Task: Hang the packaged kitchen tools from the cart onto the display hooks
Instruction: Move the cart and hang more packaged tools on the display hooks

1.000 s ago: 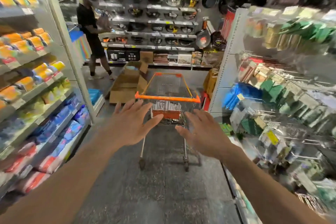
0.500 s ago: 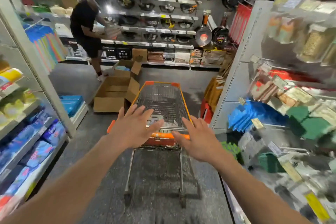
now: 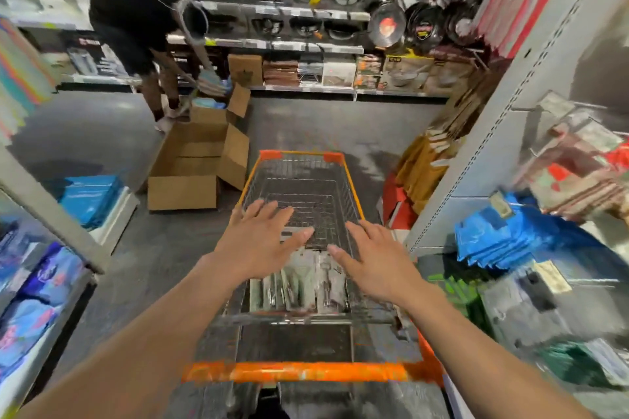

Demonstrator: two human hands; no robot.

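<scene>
Cart: wire basket, orange trim, centre aisle. Packaged kitchen tools: lying flat at the basket's near end. Left hand, right hand: both above the basket, fingers spread, holding nothing. Cardboard box: open, far left of the cart.

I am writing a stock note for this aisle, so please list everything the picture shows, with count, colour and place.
cart: one, silver wire, orange trim, mid-aisle
packaged kitchen tools: several, pale packs, near end of the cart
cardboard box: one, brown, open, floor left of the cart
frying pans: several, dark, hanging on the far wall
blue packs: a stack, blue, low right shelf
other person: one, dark clothes, bending at the far shelves
left hand: one, fingers spread, above the cart
right hand: one, fingers spread, above the cart
</scene>
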